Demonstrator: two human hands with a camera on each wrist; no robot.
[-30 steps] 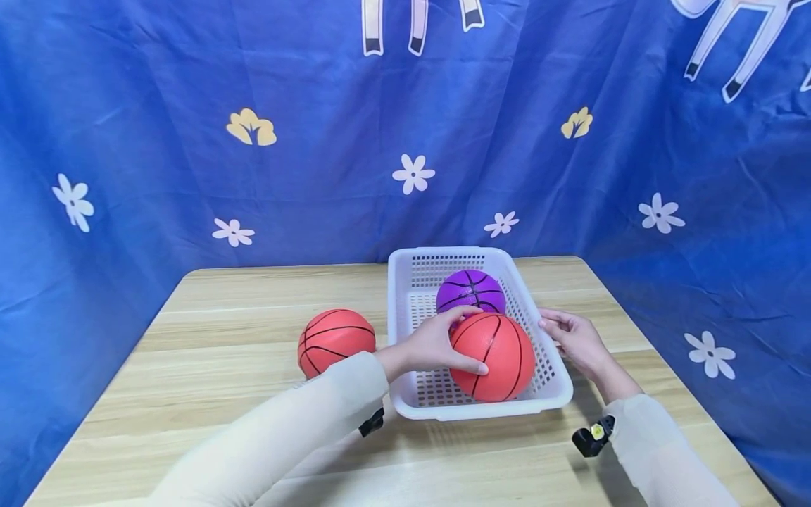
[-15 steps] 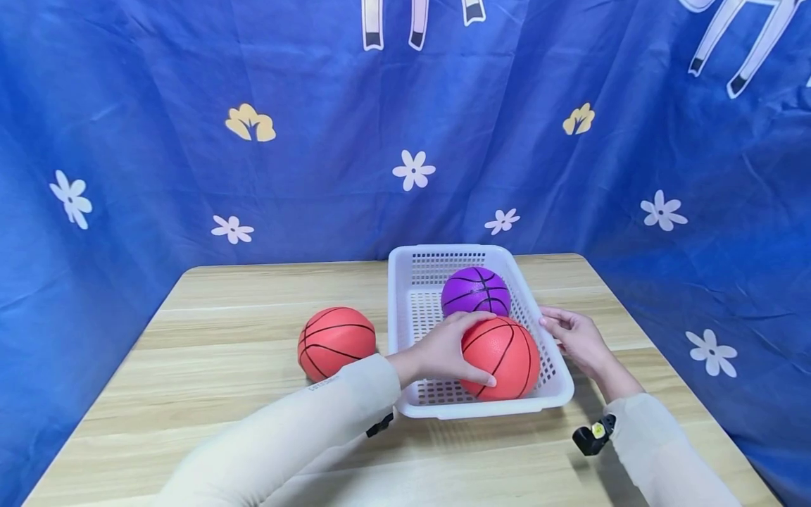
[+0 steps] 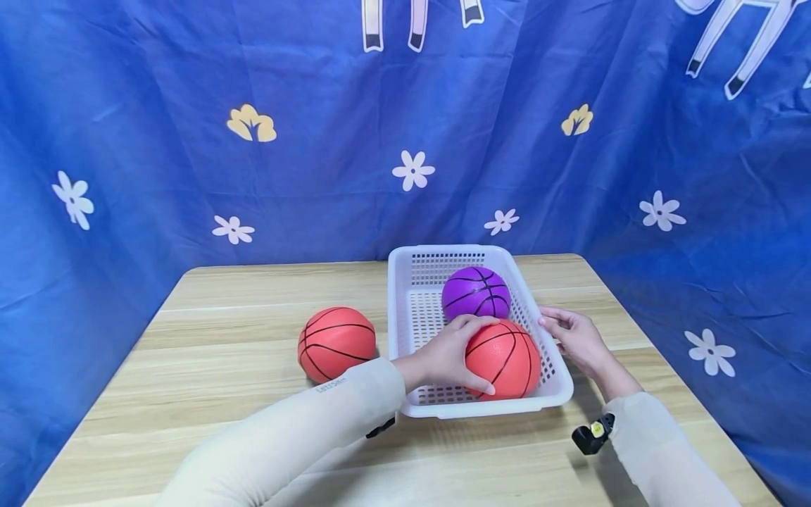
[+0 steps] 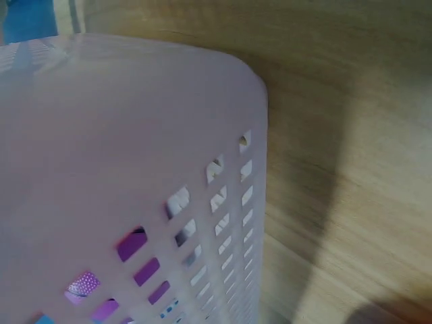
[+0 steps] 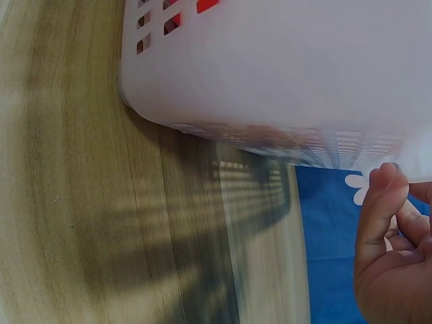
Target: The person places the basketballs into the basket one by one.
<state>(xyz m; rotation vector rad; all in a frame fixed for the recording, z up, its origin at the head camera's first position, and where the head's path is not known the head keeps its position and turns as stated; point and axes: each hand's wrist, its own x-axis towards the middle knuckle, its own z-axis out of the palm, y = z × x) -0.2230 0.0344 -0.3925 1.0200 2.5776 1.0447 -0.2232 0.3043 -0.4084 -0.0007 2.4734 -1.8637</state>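
Observation:
My left hand (image 3: 448, 355) reaches over the near-left side of a white plastic basket (image 3: 396, 282) and holds a red mini basketball (image 3: 507, 360), thumb in front and fingers over the back. A purple mini basketball (image 3: 476, 293) sits just behind it in the basket. On the right long side, my right hand (image 3: 575, 341) pinches the basket's rim with thumb and fingers; in the right wrist view its fingertips (image 5: 386, 177) are right at the rim. The left wrist view shows the basket's outer wall (image 4: 121, 128), with purple through its holes, while the left hand is hidden there.
A second red mini basketball (image 3: 337, 343) lies on the wooden table (image 3: 241, 310) to the left of the basket. Behind the table's far edge hangs a blue patterned curtain (image 3: 329, 190), which also runs along both sides.
My left hand has moved the held red basketball slightly right, toward the basket's right wall. The purple basketball has shifted a little right too. My right hand stays at the rim.

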